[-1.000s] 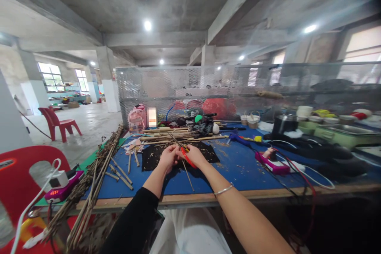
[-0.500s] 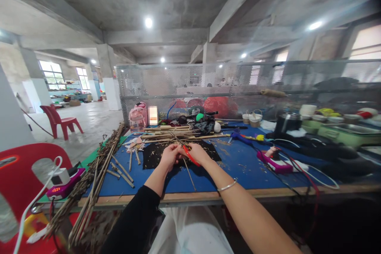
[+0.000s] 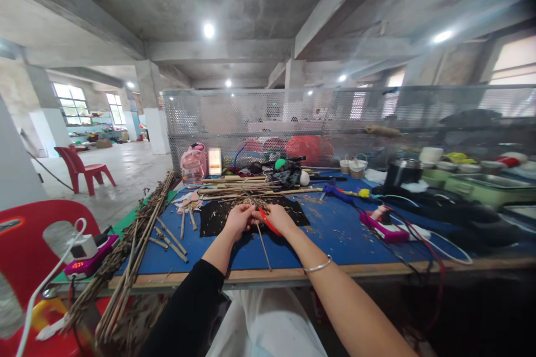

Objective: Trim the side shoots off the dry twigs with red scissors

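Note:
My left hand (image 3: 238, 220) is closed around a thin bamboo stick (image 3: 263, 243) that runs from the hands toward the table's near edge. My right hand (image 3: 280, 217), with a silver bangle on its wrist, grips a red-handled cutter (image 3: 268, 220) pressed against the stick between the two hands. Both hands hover over a black mat (image 3: 211, 221) strewn with shavings on the blue table (image 3: 335, 234).
Long bamboo sticks (image 3: 251, 185) lie across the table behind the hands. A bundle of twigs (image 3: 134, 256) runs along the left edge. A purple device (image 3: 383, 228) with cables sits to the right, another (image 3: 90, 259) on a red chair at left. A mesh fence (image 3: 293, 117) backs the table.
The hands have stayed together on the stick and cutter; the stick's near end has shifted slightly. The view has barely moved.

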`<state>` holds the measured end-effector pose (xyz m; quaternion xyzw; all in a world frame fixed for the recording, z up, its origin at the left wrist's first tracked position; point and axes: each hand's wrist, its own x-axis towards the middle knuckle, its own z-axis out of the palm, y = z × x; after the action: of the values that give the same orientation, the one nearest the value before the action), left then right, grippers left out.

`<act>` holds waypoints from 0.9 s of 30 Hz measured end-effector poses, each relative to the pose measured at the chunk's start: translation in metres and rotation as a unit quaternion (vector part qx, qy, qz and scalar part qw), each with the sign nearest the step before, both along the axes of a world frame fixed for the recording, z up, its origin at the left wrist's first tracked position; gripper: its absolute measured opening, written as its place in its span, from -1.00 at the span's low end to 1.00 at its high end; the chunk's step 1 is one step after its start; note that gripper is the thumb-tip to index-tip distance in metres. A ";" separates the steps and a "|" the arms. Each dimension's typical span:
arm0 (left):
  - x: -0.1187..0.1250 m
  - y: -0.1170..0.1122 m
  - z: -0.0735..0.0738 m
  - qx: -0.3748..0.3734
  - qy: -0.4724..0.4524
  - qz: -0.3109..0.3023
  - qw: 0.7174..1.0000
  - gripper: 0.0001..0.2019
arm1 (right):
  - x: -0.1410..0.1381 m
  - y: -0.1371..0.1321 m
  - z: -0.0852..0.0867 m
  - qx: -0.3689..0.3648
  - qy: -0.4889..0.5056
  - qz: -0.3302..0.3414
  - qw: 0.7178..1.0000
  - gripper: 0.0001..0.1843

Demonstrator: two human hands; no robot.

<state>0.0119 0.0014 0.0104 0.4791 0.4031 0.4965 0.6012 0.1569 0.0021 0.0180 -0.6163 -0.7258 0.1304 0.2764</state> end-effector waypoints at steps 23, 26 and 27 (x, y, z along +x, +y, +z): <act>-0.001 0.001 -0.003 0.055 0.026 0.026 0.998 -0.64 | -0.002 -0.011 0.001 0.033 -0.036 -0.006 0.999 -0.42; -0.001 0.001 -0.003 0.057 0.023 0.016 0.998 -0.62 | -0.002 -0.013 0.002 0.020 -0.035 -0.017 0.999 -0.43; -0.001 0.000 -0.002 0.057 0.024 0.014 0.998 -0.62 | -0.002 -0.013 0.002 0.018 -0.042 -0.023 0.999 -0.43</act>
<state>0.0104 0.0019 0.0081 0.5188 0.3949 0.5158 0.5557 0.1551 -0.0111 0.0201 -0.6325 -0.7246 0.0849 0.2601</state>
